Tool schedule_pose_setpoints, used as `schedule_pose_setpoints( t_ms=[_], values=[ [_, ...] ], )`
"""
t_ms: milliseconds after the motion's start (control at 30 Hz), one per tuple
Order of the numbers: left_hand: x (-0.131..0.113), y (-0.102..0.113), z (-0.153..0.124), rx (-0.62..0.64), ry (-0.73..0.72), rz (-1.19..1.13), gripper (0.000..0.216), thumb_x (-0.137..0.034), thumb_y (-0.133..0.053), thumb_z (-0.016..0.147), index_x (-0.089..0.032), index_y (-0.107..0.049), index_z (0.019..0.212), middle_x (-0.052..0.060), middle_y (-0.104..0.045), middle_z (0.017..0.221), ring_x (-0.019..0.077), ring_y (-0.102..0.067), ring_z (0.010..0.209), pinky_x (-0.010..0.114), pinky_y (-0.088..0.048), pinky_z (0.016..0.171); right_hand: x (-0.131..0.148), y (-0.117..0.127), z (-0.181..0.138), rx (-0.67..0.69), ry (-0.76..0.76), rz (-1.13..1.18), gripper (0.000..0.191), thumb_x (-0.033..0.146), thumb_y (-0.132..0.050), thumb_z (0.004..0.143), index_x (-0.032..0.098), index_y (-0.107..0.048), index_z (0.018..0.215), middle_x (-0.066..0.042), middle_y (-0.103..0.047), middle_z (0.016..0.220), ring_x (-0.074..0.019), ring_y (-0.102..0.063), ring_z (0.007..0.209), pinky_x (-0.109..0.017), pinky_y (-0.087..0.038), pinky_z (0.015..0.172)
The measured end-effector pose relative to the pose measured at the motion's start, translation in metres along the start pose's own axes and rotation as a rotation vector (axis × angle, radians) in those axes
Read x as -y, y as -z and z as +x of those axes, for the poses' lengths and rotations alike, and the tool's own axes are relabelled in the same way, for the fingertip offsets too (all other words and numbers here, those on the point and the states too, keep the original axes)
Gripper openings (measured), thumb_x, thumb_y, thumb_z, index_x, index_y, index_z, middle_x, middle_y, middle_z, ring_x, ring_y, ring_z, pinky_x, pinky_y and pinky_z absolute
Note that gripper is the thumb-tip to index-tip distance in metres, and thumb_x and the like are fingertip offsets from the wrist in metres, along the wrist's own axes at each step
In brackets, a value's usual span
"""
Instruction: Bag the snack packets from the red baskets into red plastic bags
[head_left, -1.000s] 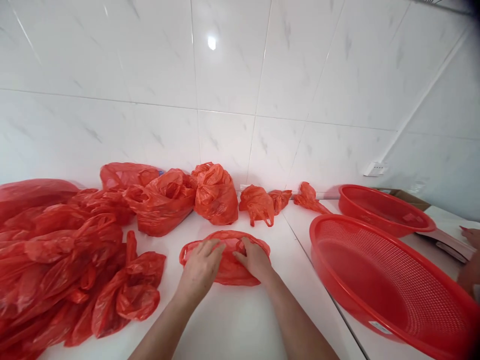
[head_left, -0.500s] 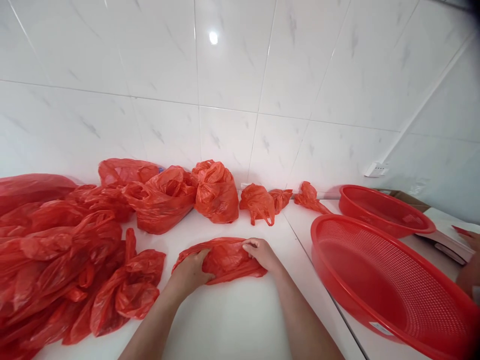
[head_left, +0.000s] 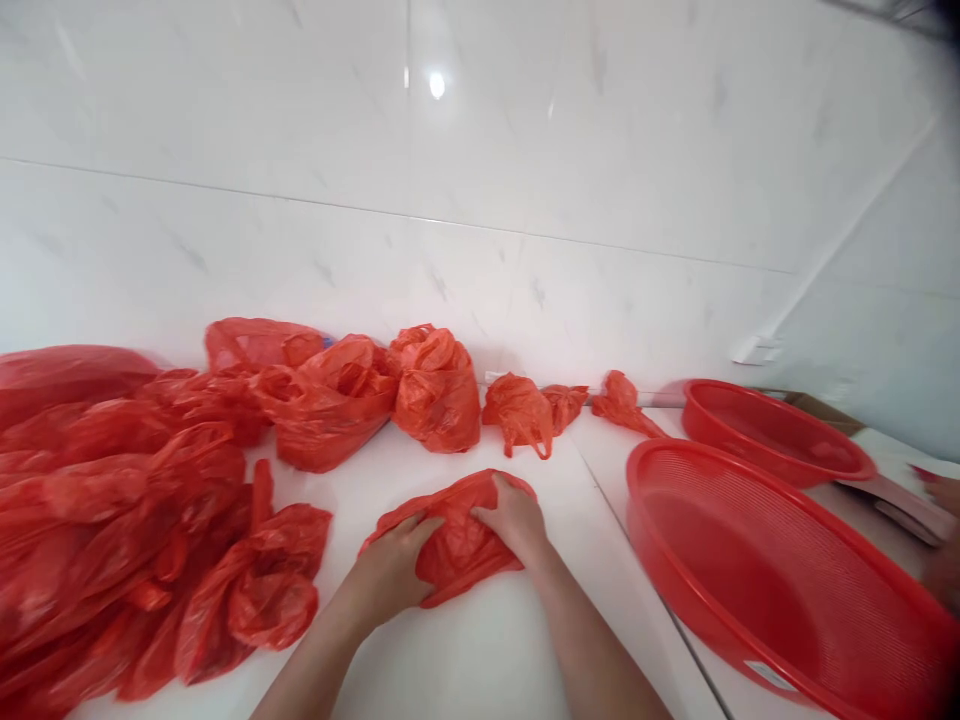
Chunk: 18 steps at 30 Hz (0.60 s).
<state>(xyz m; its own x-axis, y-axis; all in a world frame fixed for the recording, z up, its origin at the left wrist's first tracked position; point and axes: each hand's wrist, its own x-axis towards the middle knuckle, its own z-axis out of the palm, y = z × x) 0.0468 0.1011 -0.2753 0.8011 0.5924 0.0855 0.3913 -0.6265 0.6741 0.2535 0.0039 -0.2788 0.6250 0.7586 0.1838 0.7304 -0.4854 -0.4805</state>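
A crumpled red plastic bag point(head_left: 459, 540) lies on the white table between my two hands. My left hand point(head_left: 388, 578) grips its near left side, thumb and fingers apart with the film between them; some fingertips are hidden under the film. On the right side, my right hand point(head_left: 516, 522) pinches the bag near its edge, the thumb lying on top. Left of my left hand is a loose red bag point(head_left: 274, 590), at the border of a large heap of red bags point(head_left: 112, 520).
Along the tiled wall stand bunched red bags point(head_left: 435, 395), with smaller red bags point(head_left: 517, 405) beside them. Two red plastic baskets, a near one point(head_left: 735, 560) and a far one point(head_left: 780, 430), sit on the right. Another person's hand point(head_left: 941, 495) shows at the right edge.
Both hands have shifted slightly to the right with the bag. Its right end has turned upward, away from me, and its near side has come closer. The camera view has tilted slightly.
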Motion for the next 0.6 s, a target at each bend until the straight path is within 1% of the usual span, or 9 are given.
schedule_pose_setpoints(
  t_ms=[67, 133, 233, 300, 367, 433, 467, 533, 600],
  values=[
    [0.002, -0.002, 0.003, -0.014, -0.01, 0.082, 0.073, -0.016, -0.064, 0.056, -0.032, -0.057, 0.127, 0.007, -0.05, 0.141, 0.0317, -0.051, 0.123, 0.043, -0.044, 0.094, 0.005, 0.002, 0.0, -0.002, -0.024, -0.085, 0.057, 0.05, -0.066, 0.069, 0.024, -0.057, 0.12, -0.008, -0.071, 0.093, -0.0262, -0.066, 0.09, -0.035, -0.047, 0.075],
    [0.005, -0.003, 0.008, -0.076, -0.049, 0.142, 0.06, -0.028, -0.064, 0.064, -0.031, -0.059, 0.123, 0.005, -0.055, 0.136, 0.0296, -0.055, 0.119, 0.04, -0.048, 0.09, 0.007, 0.003, 0.0, 0.004, -0.024, -0.126, 0.05, 0.054, -0.064, 0.07, 0.025, -0.062, 0.112, -0.007, -0.072, 0.094, -0.026, -0.066, 0.089, -0.034, -0.047, 0.073],
    [0.007, -0.006, 0.016, -0.291, -0.216, 0.16, 0.034, -0.042, -0.054, 0.077, -0.033, -0.066, 0.108, 0.001, -0.067, 0.116, 0.0269, -0.062, 0.105, 0.037, -0.052, 0.082, 0.005, 0.003, 0.002, -0.004, -0.023, -0.15, 0.049, 0.058, -0.06, 0.073, 0.027, -0.063, 0.11, -0.006, -0.071, 0.097, -0.0252, -0.066, 0.089, -0.033, -0.048, 0.072],
    [0.006, -0.007, 0.017, -0.436, -0.331, 0.157, 0.026, -0.042, -0.049, 0.082, -0.035, -0.067, 0.099, -0.002, -0.07, 0.103, 0.0253, -0.064, 0.099, 0.036, -0.053, 0.082, 0.003, 0.002, 0.002, -0.012, -0.03, -0.161, 0.048, 0.057, -0.059, 0.074, 0.026, -0.063, 0.111, -0.006, -0.072, 0.097, -0.0249, -0.066, 0.088, -0.033, -0.048, 0.071],
    [0.004, -0.008, 0.016, -0.532, -0.405, 0.174, 0.022, -0.038, -0.047, 0.085, -0.035, -0.066, 0.095, -0.002, -0.069, 0.097, 0.024, -0.063, 0.096, 0.037, -0.051, 0.087, 0.002, 0.001, 0.001, -0.019, -0.026, -0.165, 0.045, 0.055, -0.058, 0.075, 0.025, -0.065, 0.108, -0.006, -0.072, 0.095, -0.025, -0.067, 0.086, -0.033, -0.048, 0.069],
    [0.002, -0.008, 0.015, -0.614, -0.433, 0.223, 0.02, -0.035, -0.048, 0.085, -0.032, -0.065, 0.095, 0.001, -0.067, 0.099, 0.0241, -0.062, 0.097, 0.041, -0.048, 0.093, 0.0, 0.0, 0.0, -0.029, -0.016, -0.153, 0.042, 0.053, -0.057, 0.077, 0.025, -0.065, 0.107, -0.007, -0.072, 0.095, -0.025, -0.066, 0.086, -0.033, -0.048, 0.07],
    [0.001, -0.007, 0.014, -0.656, -0.424, 0.259, 0.02, -0.034, -0.048, 0.085, -0.03, -0.065, 0.095, 0.003, -0.066, 0.104, 0.0253, -0.06, 0.101, 0.044, -0.045, 0.095, 0.0, 0.0, 0.0, -0.038, -0.01, -0.14, 0.041, 0.051, -0.056, 0.077, 0.025, -0.065, 0.107, -0.006, -0.072, 0.096, -0.0247, -0.066, 0.087, -0.033, -0.048, 0.071],
    [-0.001, -0.005, 0.013, -0.716, -0.371, 0.343, 0.023, -0.033, -0.048, 0.086, -0.024, -0.066, 0.096, 0.01, -0.061, 0.116, 0.0302, -0.055, 0.112, 0.05, -0.04, 0.099, -0.001, 0.0, -0.002, -0.062, -0.008, -0.103, 0.038, 0.049, -0.056, 0.079, 0.026, -0.065, 0.107, -0.005, -0.072, 0.098, -0.0236, -0.066, 0.089, -0.032, -0.047, 0.072],
    [-0.002, -0.001, 0.013, -0.737, -0.289, 0.424, 0.027, -0.033, -0.047, 0.086, -0.019, -0.067, 0.097, 0.016, -0.054, 0.127, 0.0362, -0.046, 0.123, 0.057, -0.035, 0.101, -0.003, 0.001, -0.004, -0.098, -0.017, -0.039, 0.034, 0.047, -0.054, 0.081, 0.026, -0.064, 0.107, -0.004, -0.071, 0.097, -0.0216, -0.066, 0.088, -0.031, -0.047, 0.073]
  ],
)
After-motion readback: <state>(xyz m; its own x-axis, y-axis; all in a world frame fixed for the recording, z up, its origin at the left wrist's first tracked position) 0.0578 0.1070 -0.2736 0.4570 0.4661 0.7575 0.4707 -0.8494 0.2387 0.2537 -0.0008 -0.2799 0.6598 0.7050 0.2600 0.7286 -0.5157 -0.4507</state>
